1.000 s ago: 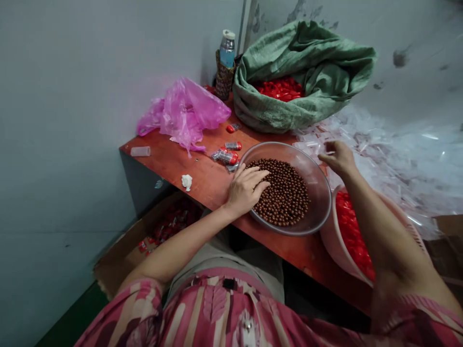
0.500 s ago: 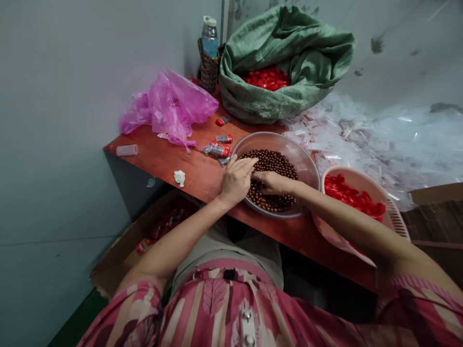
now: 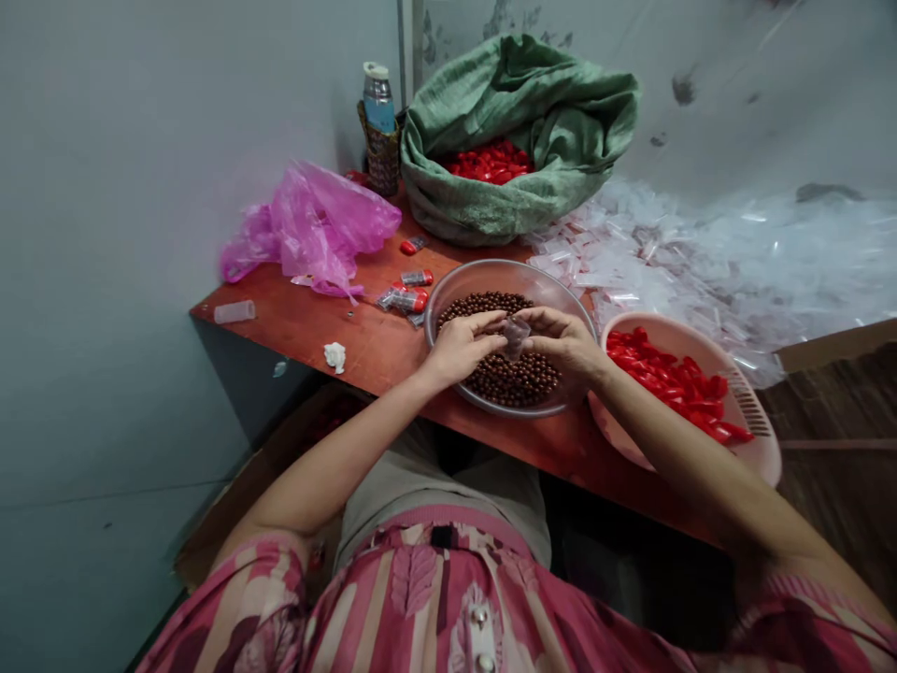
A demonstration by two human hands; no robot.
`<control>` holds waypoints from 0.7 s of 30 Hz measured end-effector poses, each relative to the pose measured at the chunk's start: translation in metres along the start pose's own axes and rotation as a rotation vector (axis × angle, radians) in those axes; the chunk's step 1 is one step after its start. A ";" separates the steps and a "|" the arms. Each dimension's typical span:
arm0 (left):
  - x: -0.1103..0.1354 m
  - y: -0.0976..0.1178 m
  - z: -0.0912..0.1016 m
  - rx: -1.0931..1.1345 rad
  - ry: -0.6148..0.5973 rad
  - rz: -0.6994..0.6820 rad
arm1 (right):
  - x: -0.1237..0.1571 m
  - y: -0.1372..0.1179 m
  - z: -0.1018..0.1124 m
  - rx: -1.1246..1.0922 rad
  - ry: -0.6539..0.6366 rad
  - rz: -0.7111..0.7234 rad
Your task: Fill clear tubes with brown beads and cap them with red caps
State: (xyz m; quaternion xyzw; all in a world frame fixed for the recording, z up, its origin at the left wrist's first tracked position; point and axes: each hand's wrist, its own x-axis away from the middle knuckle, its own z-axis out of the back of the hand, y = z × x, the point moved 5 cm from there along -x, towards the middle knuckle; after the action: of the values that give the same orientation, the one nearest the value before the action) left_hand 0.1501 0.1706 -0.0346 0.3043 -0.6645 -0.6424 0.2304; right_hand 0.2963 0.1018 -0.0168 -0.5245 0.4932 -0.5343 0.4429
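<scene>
A clear bowl (image 3: 483, 275) of small brown beads (image 3: 519, 374) sits on the red-brown table (image 3: 364, 341). Over the bowl my left hand (image 3: 459, 346) and my right hand (image 3: 564, 341) meet, fingers pinched around a small clear tube (image 3: 517, 335) that looks filled with brown beads. Both hands grip it from opposite sides, just above the bead pile.
A pink basket (image 3: 761, 449) of red caps stands right of the bowl. A green sack (image 3: 519, 201) of red caps, a heap of clear tubes (image 3: 701, 252), a pink plastic bag (image 3: 315, 224), a bottle (image 3: 378, 98) and several finished tubes (image 3: 406, 299) lie behind. A cardboard box (image 3: 210, 542) sits below.
My right hand came back from the clear tube heap into the bowl, then rose with a tube. Both hands now hold the tube above the beads. The view shifted left.
</scene>
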 end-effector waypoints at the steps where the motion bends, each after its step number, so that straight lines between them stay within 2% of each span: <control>1: -0.001 0.000 -0.002 -0.003 0.001 -0.008 | 0.002 0.000 0.002 0.015 0.024 0.015; 6: 0.000 0.004 -0.013 -0.057 0.034 -0.077 | 0.010 -0.002 0.004 0.161 0.143 0.110; 13: 0.001 -0.010 -0.029 0.230 -0.097 0.094 | 0.014 -0.006 0.001 0.430 0.349 0.259; 16: 0.002 -0.011 -0.028 0.199 -0.096 0.082 | 0.014 -0.011 0.008 0.454 0.316 0.266; 19: 0.002 -0.007 -0.024 0.087 -0.069 0.024 | 0.016 -0.024 0.014 0.473 0.195 0.269; 21: 0.002 -0.005 -0.025 0.059 -0.103 0.012 | 0.017 -0.035 0.014 0.554 0.103 0.279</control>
State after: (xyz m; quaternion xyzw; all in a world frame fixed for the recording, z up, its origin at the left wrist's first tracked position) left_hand 0.1664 0.1511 -0.0380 0.2737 -0.6960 -0.6358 0.1907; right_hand 0.3107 0.0879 0.0194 -0.2832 0.4180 -0.6082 0.6125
